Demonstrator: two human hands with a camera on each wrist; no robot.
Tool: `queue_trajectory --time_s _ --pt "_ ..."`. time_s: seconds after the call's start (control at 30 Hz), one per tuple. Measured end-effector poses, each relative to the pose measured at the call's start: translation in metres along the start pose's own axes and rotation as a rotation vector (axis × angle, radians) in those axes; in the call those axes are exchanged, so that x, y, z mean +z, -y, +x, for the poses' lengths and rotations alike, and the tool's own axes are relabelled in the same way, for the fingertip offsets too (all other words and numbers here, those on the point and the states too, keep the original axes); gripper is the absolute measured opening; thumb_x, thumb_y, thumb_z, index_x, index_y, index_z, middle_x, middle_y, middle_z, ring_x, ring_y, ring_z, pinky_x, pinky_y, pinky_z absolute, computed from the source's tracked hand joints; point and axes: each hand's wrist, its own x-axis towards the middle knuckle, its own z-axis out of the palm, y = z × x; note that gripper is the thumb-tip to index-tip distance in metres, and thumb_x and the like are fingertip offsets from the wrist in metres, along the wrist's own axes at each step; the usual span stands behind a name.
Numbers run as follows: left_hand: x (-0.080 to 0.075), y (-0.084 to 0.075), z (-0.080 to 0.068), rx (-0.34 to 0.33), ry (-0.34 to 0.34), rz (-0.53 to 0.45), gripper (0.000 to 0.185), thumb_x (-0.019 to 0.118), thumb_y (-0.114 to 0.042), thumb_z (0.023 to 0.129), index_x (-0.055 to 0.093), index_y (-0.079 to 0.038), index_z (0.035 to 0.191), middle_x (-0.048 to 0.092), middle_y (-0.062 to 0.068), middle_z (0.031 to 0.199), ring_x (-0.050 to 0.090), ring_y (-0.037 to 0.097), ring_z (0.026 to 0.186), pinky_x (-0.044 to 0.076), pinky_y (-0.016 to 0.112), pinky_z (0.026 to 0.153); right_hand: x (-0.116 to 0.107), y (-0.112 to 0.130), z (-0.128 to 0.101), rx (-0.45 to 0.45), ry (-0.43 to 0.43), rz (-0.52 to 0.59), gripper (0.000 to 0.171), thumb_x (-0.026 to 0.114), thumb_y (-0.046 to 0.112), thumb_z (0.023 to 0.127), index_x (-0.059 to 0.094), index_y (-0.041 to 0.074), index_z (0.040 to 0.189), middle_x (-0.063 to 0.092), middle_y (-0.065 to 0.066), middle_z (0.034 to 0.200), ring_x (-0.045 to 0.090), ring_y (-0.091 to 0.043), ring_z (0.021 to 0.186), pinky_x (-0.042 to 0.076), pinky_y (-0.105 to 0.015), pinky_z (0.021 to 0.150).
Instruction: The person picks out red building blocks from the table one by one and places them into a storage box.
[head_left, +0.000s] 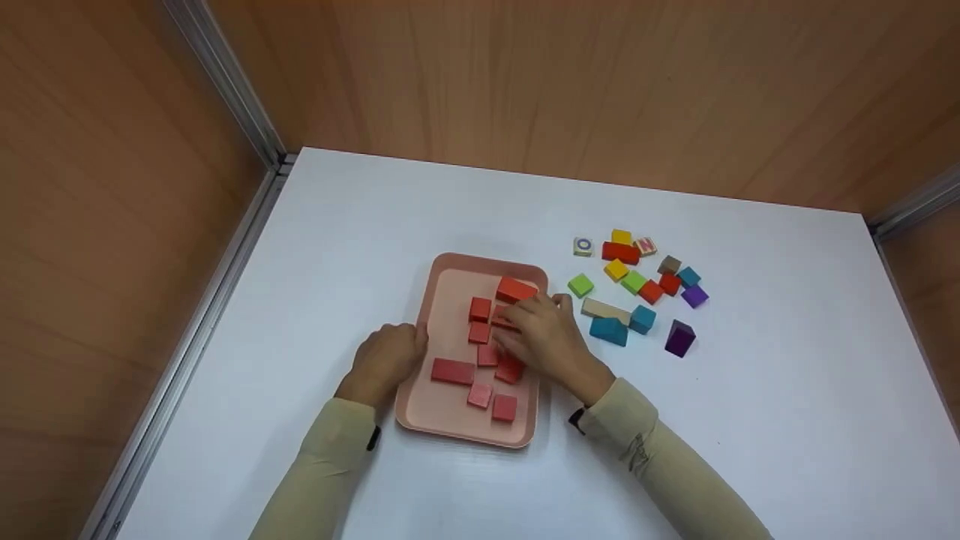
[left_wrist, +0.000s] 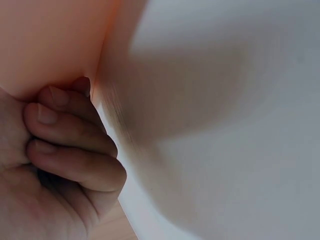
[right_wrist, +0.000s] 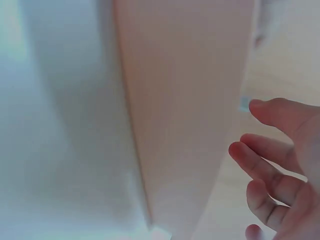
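A pink tray (head_left: pixel 442 416) lies on the white table, with several red blocks (head_left: pixel 453 371) inside it. My left hand (head_left: pixel 386 356) grips the tray's left rim; in the left wrist view its curled fingers (left_wrist: pixel 75 135) lie against the tray wall. Over the right side of the tray reaches my right hand (head_left: pixel 546 336), covering part of some red blocks near its fingers. The right wrist view shows these fingers (right_wrist: pixel 255 162) loosely bent and spread, with nothing seen between them. Whether the fingertips touch a block cannot be told.
Right of the tray lie loose blocks, among them a teal block (head_left: pixel 608 331), a long cream block (head_left: pixel 606 310), a dark purple block (head_left: pixel 680 338), a green block (head_left: pixel 580 285) and a long red block (head_left: pixel 621 253). A wooden panel (head_left: pixel 525 90) stands behind the table (head_left: pixel 787 360).
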Motion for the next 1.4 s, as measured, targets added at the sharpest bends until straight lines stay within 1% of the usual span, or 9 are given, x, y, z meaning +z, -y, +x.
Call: queue_trajectory --time_s 0.2,0.4,0.73,0.87,0.97,1.07,1.17,1.27,1.4 --pt "0.0 -0.001 -0.001 -0.028 0.017 -0.023 0.051 0.032 -0.036 0.108 0.067 -0.003 0.089 0.058 0.008 0.071 0.056 0.023 0.067 0.046 0.04 0.064 -0.019 -0.036 -0.006 0.087 -0.081 -0.036 0.038 0.079 0.032 0.087 0.071 0.012 0.118 0.071 -0.006 0.113 0.058 -0.026 0.1 0.035 -0.053 0.092" --pt "-0.001 -0.002 -0.002 -0.029 0.019 -0.045 0.051 0.032 -0.036 0.107 0.068 -0.002 0.093 0.057 0.007 0.069 0.057 0.023 0.068 0.046 0.039 0.065 -0.034 -0.078 -0.017 0.165 -0.152 -0.002 0.035 0.08 0.027 0.087 0.072 0.009 0.116 0.069 -0.007 0.111 0.057 -0.027 0.1 0.032 -0.049 0.087" --pt "-0.001 -0.002 -0.003 -0.051 0.048 -0.071 0.05 0.032 -0.037 0.108 0.066 -0.004 0.095 0.056 0.008 0.07 0.057 0.022 0.067 0.045 0.038 0.065 -0.057 -0.127 -0.031 0.46 -0.081 -0.016 0.037 0.074 0.027 0.093 0.068 0.008 0.123 0.064 -0.015 0.122 0.05 -0.037 0.12 0.026 -0.058 0.092" --pt "-0.001 -0.001 -0.003 -0.012 0.019 -0.034 0.051 0.032 -0.035 0.108 0.067 -0.002 0.093 0.057 0.008 0.07 0.056 0.022 0.066 0.047 0.04 0.064 -0.065 -0.146 -0.04 0.534 -0.049 -0.025 0.04 0.073 0.027 0.093 0.066 0.006 0.127 0.059 -0.02 0.129 0.048 -0.041 0.12 0.025 -0.061 0.093" --pt "-0.001 -0.001 -0.002 0.017 -0.013 0.0 0.052 0.032 -0.034 0.108 0.068 -0.001 0.092 0.059 0.008 0.072 0.055 0.023 0.066 0.047 0.042 0.064 -0.07 -0.159 -0.045 0.564 -0.04 -0.024 0.042 0.073 0.027 0.093 0.064 0.005 0.127 0.057 -0.023 0.13 0.049 -0.042 0.115 0.025 -0.062 0.093" --pt "-0.001 -0.001 -0.002 0.01 -0.013 -0.012 0.052 0.032 -0.035 0.107 0.069 0.0 0.095 0.061 0.008 0.074 0.056 0.023 0.068 0.047 0.042 0.066 -0.073 -0.17 -0.05 0.584 -0.032 -0.016 0.043 0.073 0.027 0.093 0.062 0.005 0.128 0.059 -0.023 0.125 0.048 -0.043 0.113 0.024 -0.064 0.094" --pt "-0.001 -0.001 -0.002 0.001 -0.004 -0.023 0.051 0.033 -0.035 0.107 0.069 -0.001 0.096 0.06 0.008 0.074 0.056 0.023 0.068 0.047 0.041 0.066 -0.073 -0.177 -0.055 0.603 -0.014 -0.016 0.045 0.072 0.029 0.093 0.061 0.008 0.131 0.06 -0.022 0.115 0.048 -0.043 0.111 0.024 -0.064 0.093" --pt "-0.001 -0.002 -0.002 -0.008 0.011 -0.029 0.05 0.032 -0.035 0.108 0.067 -0.002 0.094 0.058 0.007 0.071 0.056 0.023 0.067 0.045 0.039 0.064 -0.071 -0.181 -0.058 0.611 0.002 -0.011 0.048 0.071 0.031 0.094 0.059 0.01 0.136 0.06 -0.021 0.115 0.049 -0.043 0.112 0.025 -0.063 0.091" --pt "-0.001 -0.002 -0.002 -0.025 0.034 -0.044 0.05 0.031 -0.036 0.108 0.066 -0.004 0.092 0.056 0.007 0.068 0.056 0.022 0.065 0.045 0.037 0.062 -0.068 -0.184 -0.06 0.602 0.027 0.0 0.055 0.071 0.034 0.094 0.057 0.007 0.139 0.059 -0.021 0.12 0.048 -0.044 0.114 0.025 -0.063 0.09"
